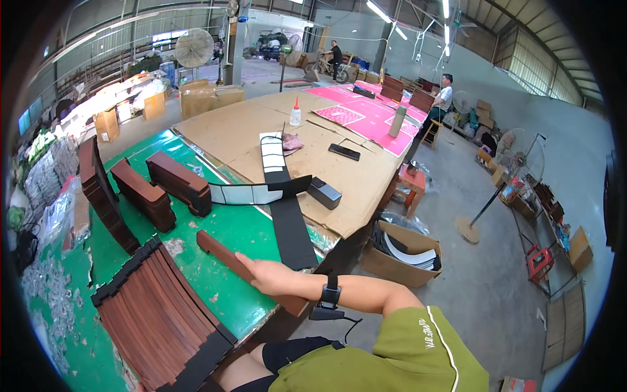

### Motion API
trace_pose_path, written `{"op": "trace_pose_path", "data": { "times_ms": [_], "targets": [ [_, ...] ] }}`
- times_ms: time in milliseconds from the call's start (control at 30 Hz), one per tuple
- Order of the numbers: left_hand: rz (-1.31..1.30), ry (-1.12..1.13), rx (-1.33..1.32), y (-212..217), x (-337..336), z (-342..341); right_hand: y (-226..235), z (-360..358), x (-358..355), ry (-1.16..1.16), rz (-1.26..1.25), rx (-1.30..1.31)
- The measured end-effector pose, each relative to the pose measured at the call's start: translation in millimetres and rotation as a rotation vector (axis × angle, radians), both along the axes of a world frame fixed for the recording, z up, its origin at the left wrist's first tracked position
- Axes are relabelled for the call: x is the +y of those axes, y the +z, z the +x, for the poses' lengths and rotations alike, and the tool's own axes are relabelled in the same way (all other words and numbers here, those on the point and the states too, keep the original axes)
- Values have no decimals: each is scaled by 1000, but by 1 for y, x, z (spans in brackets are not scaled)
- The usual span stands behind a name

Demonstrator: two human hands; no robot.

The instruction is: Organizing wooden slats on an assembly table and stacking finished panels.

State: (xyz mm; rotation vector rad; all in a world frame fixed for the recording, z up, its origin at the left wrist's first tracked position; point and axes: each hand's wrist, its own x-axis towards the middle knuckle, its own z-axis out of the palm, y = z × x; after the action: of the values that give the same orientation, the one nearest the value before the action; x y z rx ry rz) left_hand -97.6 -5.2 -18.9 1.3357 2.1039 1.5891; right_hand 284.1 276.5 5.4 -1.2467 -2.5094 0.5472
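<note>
My right hand (pixel 266 275) is closed on a reddish-brown wooden slat (pixel 219 251), held at an angle over the near edge of the green tabletop. My left hand does not show. To the lower left lies a curved row of similar wooden slats (pixel 160 310), their ends covered in black. Beyond my right hand, a black strip (pixel 291 232) lies across the table edge. Two black strips with white backing pieces, one sideways (pixel 245 194) and one pointing away (pixel 272 154), cross near it. Dark brown wooden bundles stand behind: a tall one (pixel 99 189), a middle one (pixel 145 196), and another (pixel 181 183).
On the cardboard cover (pixel 241 121) are a red-tipped bottle (pixel 295 114), a phone (pixel 344 152), a pinkish cloth (pixel 292 142) and a black box-shaped object (pixel 324 193). An open carton (pixel 400 255) with curved strips stands on the floor at right. A person (pixel 445 95) sits by the pink far table.
</note>
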Motion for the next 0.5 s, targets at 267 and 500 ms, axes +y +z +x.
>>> {"op": "trace_pose_path", "data": {
  "times_ms": [267,500],
  "targets": [
    [-22,-15,3,5,-2,3,81,-21,-10,-93,494,365],
    [-36,-14,-23,-1,2,-2,-12,-20,-9,57,114,-180]
  ]
}}
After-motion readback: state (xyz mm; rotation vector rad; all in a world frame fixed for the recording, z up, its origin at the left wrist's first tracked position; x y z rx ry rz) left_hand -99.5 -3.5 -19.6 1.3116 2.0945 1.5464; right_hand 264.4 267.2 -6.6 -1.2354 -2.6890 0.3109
